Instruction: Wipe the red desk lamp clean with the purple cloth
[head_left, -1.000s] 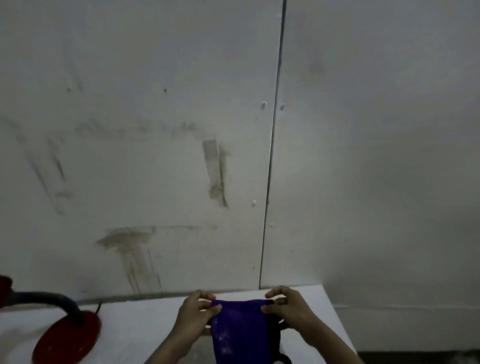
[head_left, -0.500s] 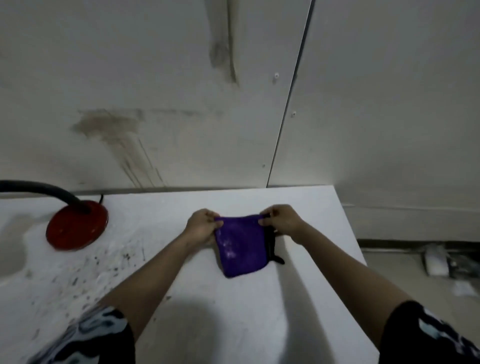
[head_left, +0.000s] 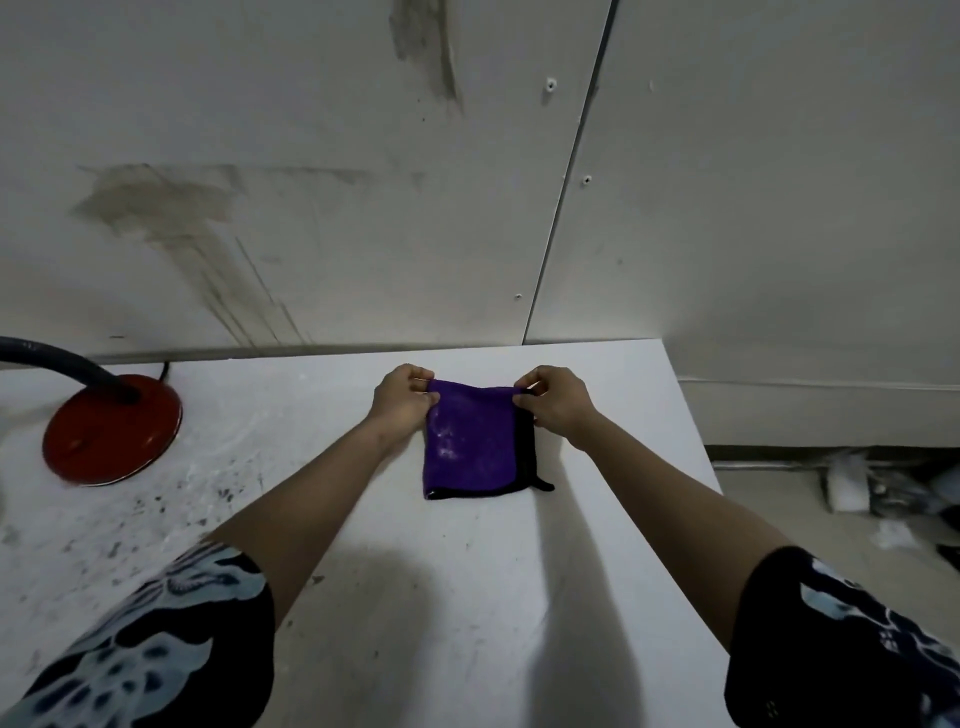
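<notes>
A folded purple cloth (head_left: 470, 447) with black trim lies on the white table (head_left: 415, 597), dusted with white specks. My left hand (head_left: 402, 402) pinches its far left corner and my right hand (head_left: 556, 402) pinches its far right corner. The near edge of the cloth rests on the table. At the far left stands the red desk lamp: its round red base (head_left: 111, 434) sits on the table and a dark curved neck (head_left: 57, 361) runs out of view to the left. The lamp's head is hidden.
A stained grey wall (head_left: 311, 208) rises right behind the table. The table's right edge (head_left: 696, 441) drops to a floor with clutter (head_left: 883, 493). Dark specks and white dust cover the table's left part (head_left: 156, 509).
The view has tilted down, showing more table and both forearms. The cloth, held up by both hands before, now lies with its lower part on the table, top corners still pinched.
</notes>
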